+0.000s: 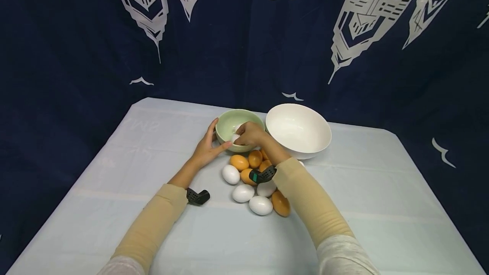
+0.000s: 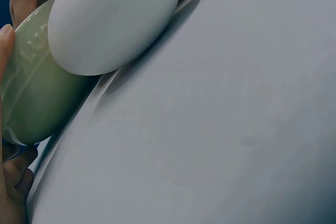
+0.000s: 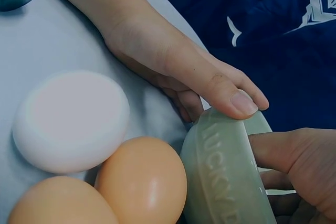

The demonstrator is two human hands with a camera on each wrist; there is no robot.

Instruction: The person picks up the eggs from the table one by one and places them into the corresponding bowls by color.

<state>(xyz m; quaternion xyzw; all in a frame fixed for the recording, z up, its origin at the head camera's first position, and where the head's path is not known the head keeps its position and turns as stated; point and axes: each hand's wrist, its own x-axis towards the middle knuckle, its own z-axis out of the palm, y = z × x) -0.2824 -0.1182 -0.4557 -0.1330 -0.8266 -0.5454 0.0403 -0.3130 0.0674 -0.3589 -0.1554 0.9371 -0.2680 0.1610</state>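
Note:
My left hand (image 1: 206, 150) holds the light green bowl (image 1: 227, 120) from its left side, thumb on the near rim and fingers around the outer wall. Inside that bowl, the right hand (image 1: 250, 134) has its curled fingers on a white egg (image 1: 235, 138), mostly covered by the hand. Raised lettering marks the outside of the bowl (image 3: 215, 171) in the right wrist view. Just in front of the bowl lie several brown eggs (image 1: 239, 162) and several white eggs (image 1: 261, 205), some of them hidden beneath the right forearm.
A larger white bowl (image 1: 298, 126) stands to the right of the green one, nearly against it. White cloth covers the table (image 1: 114, 173). Behind its far edge hangs a dark blue patterned curtain (image 1: 229, 54).

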